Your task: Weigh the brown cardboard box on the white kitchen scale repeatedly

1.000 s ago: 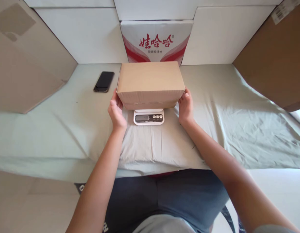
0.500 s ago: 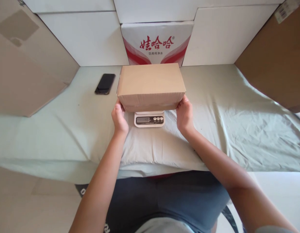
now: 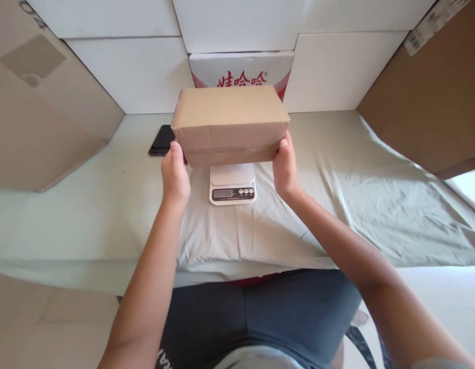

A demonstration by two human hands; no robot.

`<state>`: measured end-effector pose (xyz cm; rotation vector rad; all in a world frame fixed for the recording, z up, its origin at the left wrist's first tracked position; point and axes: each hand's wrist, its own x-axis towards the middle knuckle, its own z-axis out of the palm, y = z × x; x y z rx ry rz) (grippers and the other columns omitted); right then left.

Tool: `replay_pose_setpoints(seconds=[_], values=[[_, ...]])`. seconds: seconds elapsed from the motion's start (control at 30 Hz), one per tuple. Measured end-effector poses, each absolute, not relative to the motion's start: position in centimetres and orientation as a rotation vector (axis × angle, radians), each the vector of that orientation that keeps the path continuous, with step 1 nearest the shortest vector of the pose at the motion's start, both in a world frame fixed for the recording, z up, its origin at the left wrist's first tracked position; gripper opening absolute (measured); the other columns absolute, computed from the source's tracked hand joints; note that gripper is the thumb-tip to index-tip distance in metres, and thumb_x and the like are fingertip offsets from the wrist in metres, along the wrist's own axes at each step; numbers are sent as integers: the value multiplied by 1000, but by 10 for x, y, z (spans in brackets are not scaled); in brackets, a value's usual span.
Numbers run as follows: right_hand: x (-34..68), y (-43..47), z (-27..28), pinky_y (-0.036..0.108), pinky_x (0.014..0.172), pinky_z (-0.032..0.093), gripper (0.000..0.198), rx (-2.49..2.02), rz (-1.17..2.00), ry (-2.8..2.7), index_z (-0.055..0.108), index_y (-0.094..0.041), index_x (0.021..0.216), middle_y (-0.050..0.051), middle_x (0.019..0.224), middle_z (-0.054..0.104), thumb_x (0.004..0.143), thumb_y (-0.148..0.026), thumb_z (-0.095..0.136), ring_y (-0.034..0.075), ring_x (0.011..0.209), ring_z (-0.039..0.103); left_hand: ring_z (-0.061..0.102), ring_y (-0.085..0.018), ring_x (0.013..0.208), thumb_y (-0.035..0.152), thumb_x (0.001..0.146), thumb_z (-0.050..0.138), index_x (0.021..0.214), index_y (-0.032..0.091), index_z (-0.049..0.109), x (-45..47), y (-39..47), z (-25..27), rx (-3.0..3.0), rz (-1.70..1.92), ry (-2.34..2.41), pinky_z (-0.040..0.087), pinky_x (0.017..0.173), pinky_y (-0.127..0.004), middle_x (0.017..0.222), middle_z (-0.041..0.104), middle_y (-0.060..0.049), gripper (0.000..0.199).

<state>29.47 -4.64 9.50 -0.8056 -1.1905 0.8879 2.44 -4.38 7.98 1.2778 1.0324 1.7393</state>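
Observation:
A closed brown cardboard box (image 3: 230, 107) is held up between my two hands, above a white digital kitchen scale (image 3: 233, 177). My left hand (image 3: 176, 171) grips the box's left end, thumb at the near corner. At the opposite end my right hand (image 3: 285, 166) grips the right side, its thumb also at the near corner. Most of the fingers on both hands are hidden behind or under the box. The scale's display and buttons face me, and the back of its platform is hidden by the box.
A black phone (image 3: 161, 141) lies on the pale green cloth (image 3: 118, 220), partly covered by the box and my left hand. White boxes (image 3: 130, 72) and a box with red lettering (image 3: 206, 62) line the back. Large cardboard boxes flank the left (image 3: 48, 118) and right (image 3: 422, 97).
Both hands have raised the cardboard box and shifted it slightly left. More of the scale's platform now shows, and the box overlaps the phone in view. The camera view has also shifted a little.

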Motion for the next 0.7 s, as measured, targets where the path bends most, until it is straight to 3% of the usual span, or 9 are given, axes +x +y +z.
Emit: replay_pose_setpoints(seconds=[0.13,0.23,0.4,0.53,0.7], values=[[289,3,82,60,150,39,70,-767,882,-1170,67,-42,147,0,167,66,96,-90,60,33,177,44,48,-40,175,96,100,62,131,23,83,23,12,72,1244,1745,949,45,143,-54,152,80,-14,82],[286,49,58,61,149,40,75,-796,861,-1125,61,-39,148,0,173,59,94,-91,58,31,177,45,55,-36,171,92,101,62,134,22,78,27,52,52,1099,1726,919,42,144,-53,162,75,-17,79],[283,92,22,59,144,47,79,-833,966,-1012,55,-36,140,4,168,61,85,-92,63,30,167,54,54,-32,172,89,106,53,145,23,76,28,83,22,926,1651,968,43,143,-51,175,65,-17,80],[284,95,10,52,144,47,70,-821,965,-928,55,-37,133,0,157,68,87,-87,70,25,155,59,53,-36,173,91,104,57,145,23,79,27,88,13,983,1639,940,46,141,-53,169,70,-16,82],[291,96,4,55,145,45,71,-858,984,-859,58,-35,130,-2,149,72,87,-91,68,26,154,60,62,-30,165,77,117,45,141,21,80,33,93,10,955,1588,944,45,143,-53,160,79,-10,71]])
